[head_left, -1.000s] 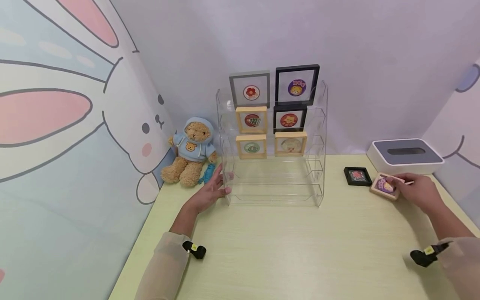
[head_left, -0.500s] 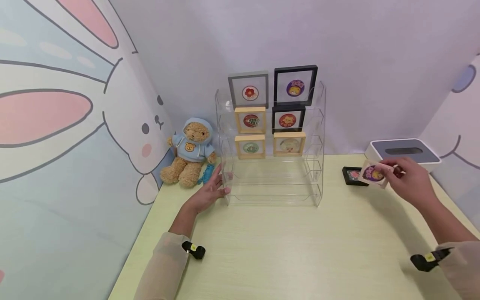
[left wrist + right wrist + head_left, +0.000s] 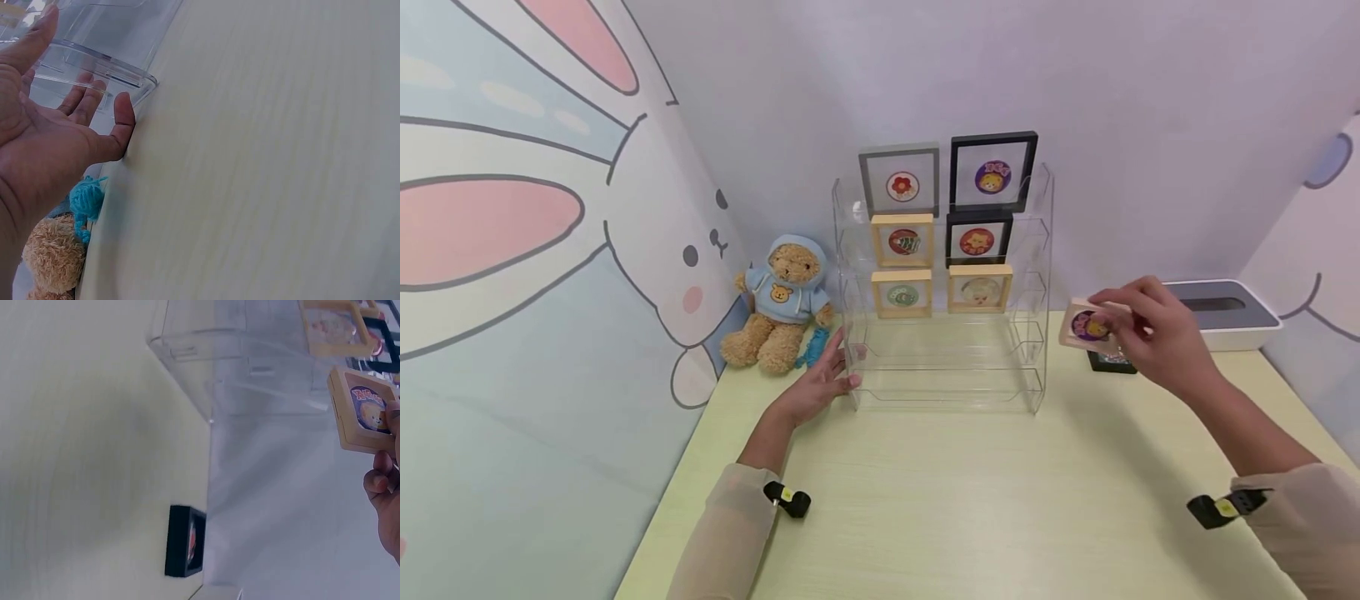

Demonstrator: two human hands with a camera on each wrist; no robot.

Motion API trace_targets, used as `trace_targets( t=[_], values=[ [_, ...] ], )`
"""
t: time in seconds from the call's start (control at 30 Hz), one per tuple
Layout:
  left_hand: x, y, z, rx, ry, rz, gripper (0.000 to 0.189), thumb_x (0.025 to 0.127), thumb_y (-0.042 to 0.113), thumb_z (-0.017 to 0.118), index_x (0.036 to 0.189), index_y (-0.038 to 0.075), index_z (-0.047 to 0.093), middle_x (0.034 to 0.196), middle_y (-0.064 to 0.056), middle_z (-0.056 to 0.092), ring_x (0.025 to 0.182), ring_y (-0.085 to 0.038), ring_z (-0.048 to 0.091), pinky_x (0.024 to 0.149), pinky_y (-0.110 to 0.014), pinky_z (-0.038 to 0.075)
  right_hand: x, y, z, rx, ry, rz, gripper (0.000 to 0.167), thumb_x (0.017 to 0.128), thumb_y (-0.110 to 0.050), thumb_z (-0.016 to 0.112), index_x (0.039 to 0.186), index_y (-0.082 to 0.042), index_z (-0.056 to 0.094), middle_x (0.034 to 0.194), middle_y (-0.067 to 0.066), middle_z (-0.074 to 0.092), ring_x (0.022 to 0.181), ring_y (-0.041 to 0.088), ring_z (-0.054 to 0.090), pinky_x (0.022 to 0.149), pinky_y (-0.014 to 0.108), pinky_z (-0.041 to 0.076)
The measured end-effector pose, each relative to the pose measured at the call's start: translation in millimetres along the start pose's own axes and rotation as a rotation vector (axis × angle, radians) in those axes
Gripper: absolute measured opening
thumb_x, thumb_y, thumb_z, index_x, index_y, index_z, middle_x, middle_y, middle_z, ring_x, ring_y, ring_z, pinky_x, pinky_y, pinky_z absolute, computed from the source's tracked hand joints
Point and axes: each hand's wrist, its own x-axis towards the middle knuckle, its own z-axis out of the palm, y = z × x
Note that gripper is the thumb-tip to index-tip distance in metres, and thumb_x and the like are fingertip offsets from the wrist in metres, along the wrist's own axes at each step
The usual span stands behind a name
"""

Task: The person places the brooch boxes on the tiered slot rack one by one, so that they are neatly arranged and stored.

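My right hand [image 3: 1157, 333] pinches a small light-wood frame [image 3: 1078, 327] with a purple bear picture, in the air to the right of the rack. The right wrist view shows the same wooden frame [image 3: 350, 425] by its edge, thumb on its face. A clear acrylic tiered rack [image 3: 951, 400] stands on the table, its upper tiers holding several framed pictures. Against the rack's left side rests my left hand [image 3: 811, 390], fingers extended. In the left wrist view, the left hand [image 3: 56, 125] lies by the rack's lower corner, its fingers partly behind the clear plastic.
A black frame [image 3: 1112, 364] lies on the table beneath the right hand, partly covered by it. Behind is a white and grey tissue box [image 3: 1232, 321]. A teddy bear [image 3: 786, 292] in a blue hoodie sits left of the rack, close to the left hand.
My right hand has picked the wooden frame up from the table beside the tissue box and carried it left and upward, over the black frame. My left hand stays put.
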Motion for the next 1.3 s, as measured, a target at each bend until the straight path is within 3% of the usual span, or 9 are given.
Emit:
trace_targets(
  t=[0.07, 0.27, 0.33, 0.5, 0.63, 0.9, 1.13, 1.3],
  values=[
    [0.2, -0.1, -0.2, 0.002, -0.003, 0.009, 0.105, 0.112, 0.016, 0.067, 0.176, 0.046, -0.011, 0.182, -0.015, 0.018, 0.174, -0.036, 0.007, 0.13, -0.056, 0.033, 9.7, -11, 8, 0.033, 0.0, -0.021, 0.048, 0.079, 0.025, 0.081, 0.118, -0.004, 0.082, 0.103, 0.011, 0.062, 0.075, 0.002, 0.039, 0.065, 0.012, 0.032],
    [1.3, -1.1, -1.1, 0.001, -0.003, 0.023, 0.105, 0.112, 0.016, 0.068, 0.176, 0.047, -0.009, 0.182, -0.015, 0.022, 0.174, -0.036, 0.012, 0.116, -0.029, 0.047, 34.6, -38, 45, 0.103, -0.016, -0.086, 0.046, 0.083, 0.025, 0.08, 0.117, -0.006, 0.082, 0.102, 0.012, 0.061, 0.078, 0.005, 0.043, 0.064, 0.015, 0.036],
    [1.3, -1.4, -1.2, 0.002, -0.003, 0.023, 0.105, 0.112, 0.017, 0.068, 0.176, 0.046, -0.01, 0.182, -0.015, 0.022, 0.174, -0.036, 0.011, 0.115, -0.028, 0.048, 40.4, -44, 60, 0.115, -0.032, -0.119, 0.047, 0.084, 0.025, 0.079, 0.118, -0.007, 0.081, 0.104, 0.013, 0.06, 0.081, 0.007, 0.047, 0.066, 0.017, 0.04],
    [0.7, -0.8, -0.8, 0.025, -0.005, 0.027, 0.103, 0.113, 0.017, 0.067, 0.176, 0.046, -0.009, 0.182, -0.015, 0.022, 0.173, -0.037, 0.011, 0.127, -0.048, 0.04, 50.1, -62, 99, 0.103, -0.047, -0.232, 0.052, 0.081, 0.023, 0.083, 0.122, -0.008, 0.08, 0.109, 0.014, 0.063, 0.091, 0.019, 0.061, 0.071, 0.026, 0.054],
    [0.3, 0.4, 0.5, 0.026, -0.003, 0.029, 0.103, 0.113, 0.016, 0.067, 0.176, 0.047, -0.009, 0.182, -0.015, 0.023, 0.173, -0.037, 0.012, 0.131, -0.062, 0.031, 53.0, -75, 128, 0.056, -0.044, -0.296, 0.05, 0.085, 0.019, 0.083, 0.125, -0.011, 0.077, 0.111, 0.017, 0.064, 0.087, 0.026, 0.065, 0.064, 0.037, 0.057],
    [0.0, 1.0, 1.6, 0.021, 0.005, 0.015, 0.104, 0.112, 0.019, 0.068, 0.176, 0.045, -0.009, 0.182, -0.015, 0.022, 0.174, -0.037, 0.011, 0.131, -0.064, 0.029, 56.5, -93, 169, 0.015, -0.086, -0.289, 0.036, 0.099, 0.006, 0.076, 0.127, -0.017, 0.073, 0.108, 0.017, 0.064, 0.087, 0.03, 0.066, 0.064, 0.039, 0.057],
    [1.1, 0.0, 1.1, 0.015, 0.005, 0.016, 0.103, 0.112, 0.018, 0.068, 0.176, 0.047, -0.008, 0.182, -0.016, 0.022, 0.174, -0.037, 0.011, 0.131, -0.063, 0.03, 63.2, -105, 191, 0.034, -0.057, -0.258, 0.027, 0.099, 0.002, 0.078, 0.121, -0.013, 0.075, 0.107, 0.016, 0.066, 0.09, 0.032, 0.067, 0.069, 0.043, 0.058],
    [0.9, 0.9, 1.8, 0.01, -0.003, 0.025, 0.102, 0.113, 0.018, 0.067, 0.176, 0.049, -0.007, 0.182, -0.016, 0.022, 0.173, -0.038, 0.012, 0.131, -0.066, 0.028, 61.3, -111, 200, 0.014, -0.093, -0.226, 0.026, 0.101, 0.003, 0.077, 0.12, -0.014, 0.074, 0.108, 0.015, 0.064, 0.087, 0.031, 0.064, 0.067, 0.041, 0.056]
  ],
)
